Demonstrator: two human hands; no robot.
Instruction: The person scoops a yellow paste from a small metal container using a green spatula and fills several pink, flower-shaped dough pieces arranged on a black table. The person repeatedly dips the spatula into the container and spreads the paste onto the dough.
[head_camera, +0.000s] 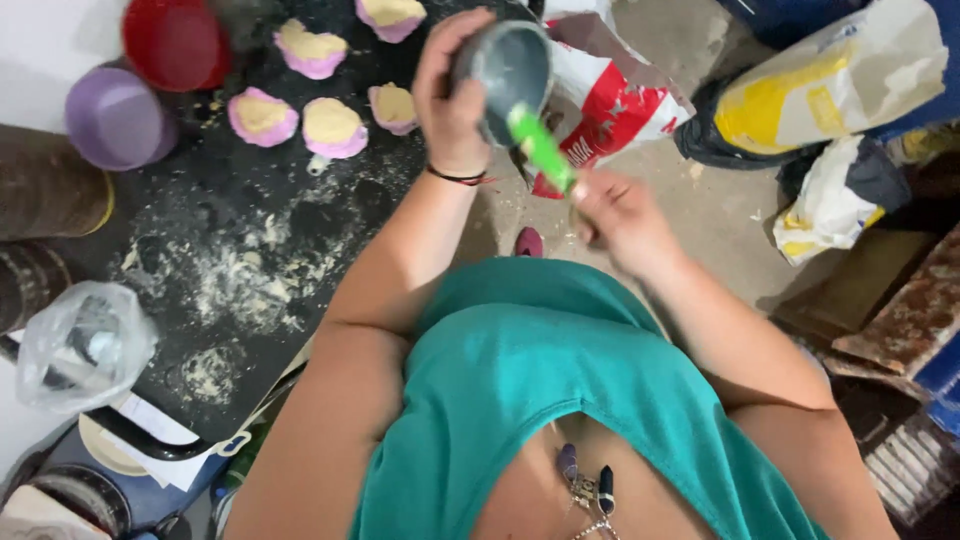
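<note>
Filled pink moulds (333, 126), a red bowl (175, 42) and sacks (835, 75) lie about.

It looked like a rough craft workshop: a dusty black tabletop (250, 260) held filled pink moulds (262, 116), with torn material sacks (600, 90) on the bare concrete floor (720, 200).

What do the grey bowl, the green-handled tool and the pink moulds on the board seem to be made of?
Grey bowl, in the left hand: likely flexible rubber or plastic, matte and dusty. Green-handled tool, in the right hand: glossy plastic handle; its working end is hidden. Pink moulds: soft silicone or plastic by their wavy rims, filled with a pale yellow plaster-like mass.
</note>
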